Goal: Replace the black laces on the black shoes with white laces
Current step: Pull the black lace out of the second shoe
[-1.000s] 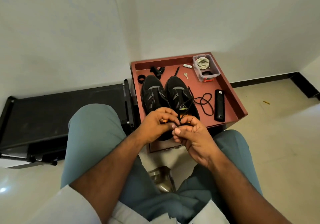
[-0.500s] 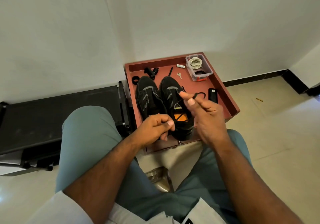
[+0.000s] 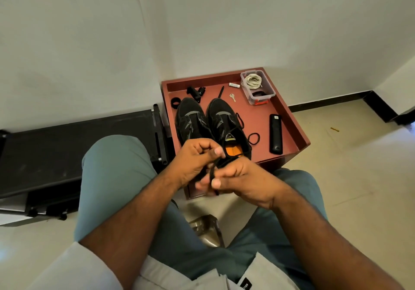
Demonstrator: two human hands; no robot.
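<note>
The black lace [image 3: 214,173] now runs taut from the right-hand shoe [image 3: 226,123] back to both hands, which have come together at the near edge of the tray [image 3: 292,119]. Half a second ago the right hand [image 3: 238,177] was raised over that shoe with the lace pinched high; it has dropped toward the lap, fingers closed on the lace. The left hand [image 3: 197,157], just beside it and touching, is curled shut on the same strand. More lace looks drawn free of the eyelets, so unlacing this shoe seems underway, not finished. The other shoe [image 3: 190,121] sits beyond the left hand. The white laces [image 3: 253,80] lie coiled in a clear box [image 3: 267,94], well beyond the right hand.
</note>
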